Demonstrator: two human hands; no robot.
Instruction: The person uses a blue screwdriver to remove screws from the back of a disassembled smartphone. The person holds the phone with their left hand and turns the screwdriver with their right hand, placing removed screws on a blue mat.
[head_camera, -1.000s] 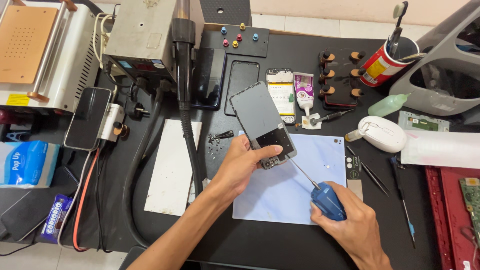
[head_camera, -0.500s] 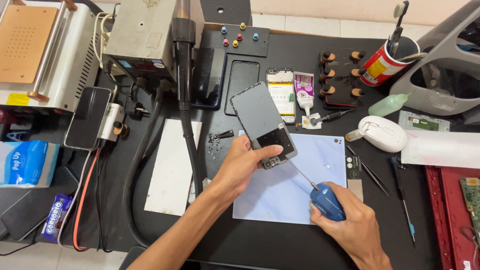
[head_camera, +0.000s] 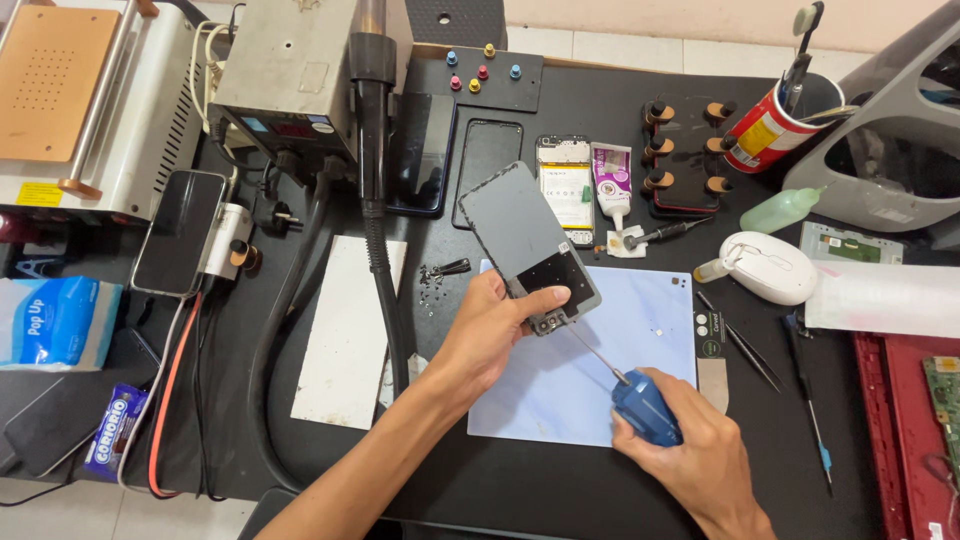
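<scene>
On the black workbench (head_camera: 560, 490), above the top edge of the pale blue mat (head_camera: 600, 390), our left hand (head_camera: 490, 335) clamps the tilted opened phone (head_camera: 528, 245) while our right hand (head_camera: 690, 455) grips the blue-handled screwdriver (head_camera: 640, 405), whose tip could slip and gouge the board or flick a screw away.

Left forearm enters from bottom centre, angled up and right; left hand (head_camera: 487, 335) raised, fingers curled in a grip, thumb (head_camera: 545, 297) lying flat across the front. Right hand (head_camera: 690, 460) enters from lower right, closed in a fist-like grip, knuckles toward camera; its fingertips probably wrapped underneath, not visible. Both wrists bare, hands near each other, not touching
</scene>
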